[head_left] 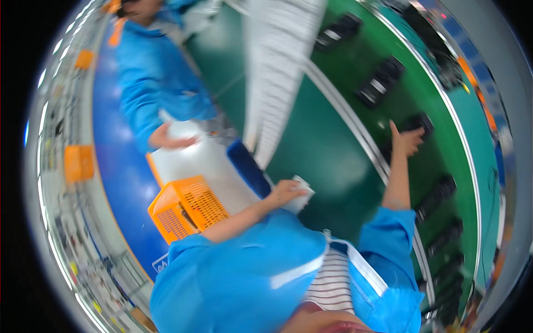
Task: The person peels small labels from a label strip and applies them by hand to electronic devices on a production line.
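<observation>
My left hand (286, 192) is closed on a small white sheet (302, 195), paper or cloth, in front of my body. Out to the right, my right hand (407, 143) lies over a black device (423, 123) on the green conveyor belt (355, 83). Its thumb stands well apart from the fingers, which touch the device's top. The hand covers the middle of that device, and blur hides its details. Farther up the belt lies another elongated black device (381, 81) with a white label.
Several more black devices (436, 197) line the belt. An orange perforated basket (191, 205) stands by my left arm, beside a dark blue bin (247, 166). A white column (280, 66) rises ahead. At the far left, a co-worker in a blue jacket (152, 72) extends a hand (173, 137).
</observation>
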A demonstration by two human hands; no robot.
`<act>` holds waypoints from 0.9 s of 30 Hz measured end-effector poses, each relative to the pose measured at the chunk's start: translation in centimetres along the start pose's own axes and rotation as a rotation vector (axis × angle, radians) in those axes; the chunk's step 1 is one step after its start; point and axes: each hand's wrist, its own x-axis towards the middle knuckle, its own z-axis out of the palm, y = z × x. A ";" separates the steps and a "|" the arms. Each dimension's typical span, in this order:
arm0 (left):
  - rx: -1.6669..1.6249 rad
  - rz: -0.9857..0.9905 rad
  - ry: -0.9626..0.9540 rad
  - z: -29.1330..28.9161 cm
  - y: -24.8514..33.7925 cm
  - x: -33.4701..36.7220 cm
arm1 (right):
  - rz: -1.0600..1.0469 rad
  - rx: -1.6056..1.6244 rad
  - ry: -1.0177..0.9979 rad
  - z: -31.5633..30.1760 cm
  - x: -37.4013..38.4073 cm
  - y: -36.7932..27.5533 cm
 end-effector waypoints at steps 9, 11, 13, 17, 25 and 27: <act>0.034 0.195 -0.129 1.1 1.1 -1.2 | 0.056 -0.015 -0.359 -3.2 1.7 2.5; 0.005 0.159 -0.165 1.7 1.7 -1.3 | 0.055 0.065 -0.364 -4.0 0.6 4.8; -0.025 0.111 -0.216 2.6 1.8 -0.5 | -0.019 0.198 -0.329 -4.4 -1.8 8.3; -0.171 0.075 -0.290 3.5 0.3 0.8 | -0.142 0.321 -0.371 -10.6 -11.8 7.4; 0.108 -0.114 -0.447 6.6 1.1 -0.1 | 0.075 0.072 -0.523 -13.8 -22.4 9.7; 0.169 -0.149 -0.474 8.0 1.2 -0.7 | 0.117 0.076 -0.577 -14.3 -22.6 10.9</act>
